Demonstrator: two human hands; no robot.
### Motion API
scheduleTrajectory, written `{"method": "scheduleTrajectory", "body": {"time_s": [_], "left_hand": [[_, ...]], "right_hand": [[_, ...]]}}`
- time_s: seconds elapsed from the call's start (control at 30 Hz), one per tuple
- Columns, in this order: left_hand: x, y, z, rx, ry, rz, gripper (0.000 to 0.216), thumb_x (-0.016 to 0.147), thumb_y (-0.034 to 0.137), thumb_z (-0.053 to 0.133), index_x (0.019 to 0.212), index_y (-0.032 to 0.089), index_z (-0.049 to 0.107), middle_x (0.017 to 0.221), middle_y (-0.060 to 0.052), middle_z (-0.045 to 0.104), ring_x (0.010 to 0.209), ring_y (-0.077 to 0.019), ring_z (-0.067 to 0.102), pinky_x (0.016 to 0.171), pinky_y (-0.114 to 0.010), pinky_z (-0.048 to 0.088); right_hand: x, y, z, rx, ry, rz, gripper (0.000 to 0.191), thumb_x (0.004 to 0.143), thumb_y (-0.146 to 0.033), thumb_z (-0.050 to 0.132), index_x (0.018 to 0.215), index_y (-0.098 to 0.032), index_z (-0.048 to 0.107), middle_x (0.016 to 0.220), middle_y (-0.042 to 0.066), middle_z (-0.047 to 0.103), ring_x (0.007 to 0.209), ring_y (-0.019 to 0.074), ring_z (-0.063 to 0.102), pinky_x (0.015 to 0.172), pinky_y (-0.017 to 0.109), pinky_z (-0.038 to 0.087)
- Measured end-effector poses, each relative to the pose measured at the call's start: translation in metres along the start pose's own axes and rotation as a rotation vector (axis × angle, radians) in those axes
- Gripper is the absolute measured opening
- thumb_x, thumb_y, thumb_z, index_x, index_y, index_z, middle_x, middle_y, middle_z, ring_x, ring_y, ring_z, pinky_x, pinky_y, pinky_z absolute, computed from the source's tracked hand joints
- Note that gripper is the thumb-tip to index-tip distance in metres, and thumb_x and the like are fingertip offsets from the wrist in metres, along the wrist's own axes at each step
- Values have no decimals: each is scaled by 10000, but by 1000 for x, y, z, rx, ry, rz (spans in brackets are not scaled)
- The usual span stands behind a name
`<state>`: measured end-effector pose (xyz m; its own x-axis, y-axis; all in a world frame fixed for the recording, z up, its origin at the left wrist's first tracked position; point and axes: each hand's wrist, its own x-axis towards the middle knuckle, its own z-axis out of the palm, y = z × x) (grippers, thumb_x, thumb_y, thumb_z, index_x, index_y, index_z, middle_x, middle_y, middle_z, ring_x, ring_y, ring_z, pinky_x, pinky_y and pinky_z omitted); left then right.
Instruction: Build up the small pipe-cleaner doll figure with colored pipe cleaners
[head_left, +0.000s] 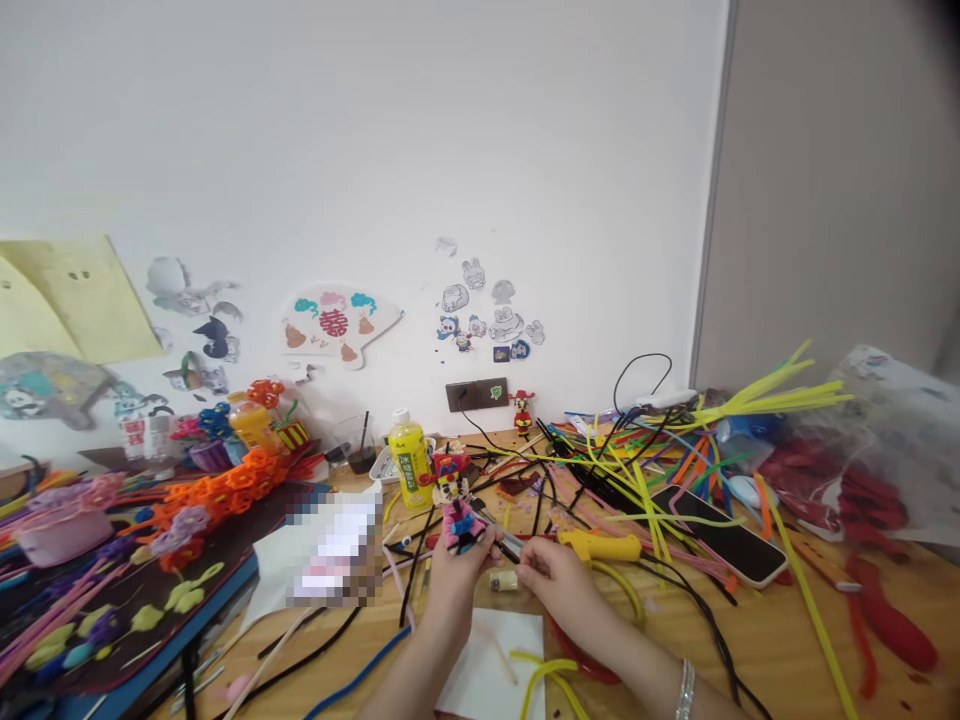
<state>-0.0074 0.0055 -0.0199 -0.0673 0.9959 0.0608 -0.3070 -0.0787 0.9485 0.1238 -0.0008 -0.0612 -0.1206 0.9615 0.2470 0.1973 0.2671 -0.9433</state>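
Observation:
My left hand (455,580) is closed round a small pipe-cleaner doll (456,505) with a pink body, a white face and a red and blue headpiece, held upright above the wooden table (757,640). My right hand (559,580) is closed on a slim dark and silver tool (501,536) whose tip points at the doll's side. Below the hands lies a white sheet of paper (491,670) with a yellow pipe cleaner (547,675) on it. A small yellowish cylinder (504,580) rests between the hands.
A yellow drink bottle (409,462) stands behind the doll. A yellow glue gun (600,545), a phone (720,535) and a tangle of several coloured pipe cleaners (645,470) cover the right side. Orange and purple pipe-cleaner flowers (225,490) crowd the left.

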Motion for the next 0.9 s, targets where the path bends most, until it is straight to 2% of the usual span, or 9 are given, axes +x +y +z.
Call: {"method": "scheduleTrajectory", "body": {"time_s": [0.13,0.23,0.37,0.47,0.53,0.67,0.8,0.9], "left_hand": [[-3,-4,2,-5,-25,-17,278,512,320,766,612,126,594,522,-7,611,440,-104,531,505,-235,466],[-3,-3,3,-50,-9,-34,296,496,316,776,621,127,587,546,-11,622,451,-102,533,503,-238,476],[-1,0,3,-94,-3,-25,323,477,318,787,627,128,573,590,-26,641,467,-105,539,506,-249,492],[-1,-1,3,-97,-7,-31,337,476,332,788,627,130,566,567,-15,627,466,-106,541,508,-252,499],[-2,-3,3,-102,-9,-36,335,484,337,786,630,130,567,562,-12,623,469,-103,542,507,-245,497],[-4,-3,3,-122,-24,-30,302,516,321,776,632,131,572,580,-24,636,482,-95,542,507,-227,491],[-5,-2,4,-146,-22,-42,296,506,301,783,639,129,582,597,-34,648,477,-92,543,494,-217,483],[-6,0,5,-161,-18,-56,293,498,303,786,628,129,589,573,-28,639,473,-93,549,492,-211,480]], "right_hand": [[1,1,-1,136,5,76,92,689,-232,487,623,-199,432,524,-31,514,470,129,497,489,242,394],[0,-3,-4,185,42,49,101,682,-271,527,646,-192,475,551,-32,514,505,132,512,511,246,404],[1,-5,-7,141,91,-7,128,696,-310,555,667,-193,510,593,-18,538,550,142,522,513,244,398],[3,-2,-7,208,118,22,209,677,-371,586,753,-201,491,591,-26,541,524,140,516,482,238,394],[4,-1,-8,242,91,72,286,661,-436,597,769,-197,482,582,-28,545,462,122,489,442,227,371],[2,-4,-10,206,-26,114,391,697,-563,526,653,-176,493,532,-8,552,382,89,428,396,209,293],[2,-6,-11,254,-13,117,459,638,-622,564,616,-168,499,502,-18,538,383,84,442,407,206,294],[3,-6,-12,327,-50,195,482,592,-632,600,637,-162,504,535,-8,573,389,78,461,404,196,284]]}}
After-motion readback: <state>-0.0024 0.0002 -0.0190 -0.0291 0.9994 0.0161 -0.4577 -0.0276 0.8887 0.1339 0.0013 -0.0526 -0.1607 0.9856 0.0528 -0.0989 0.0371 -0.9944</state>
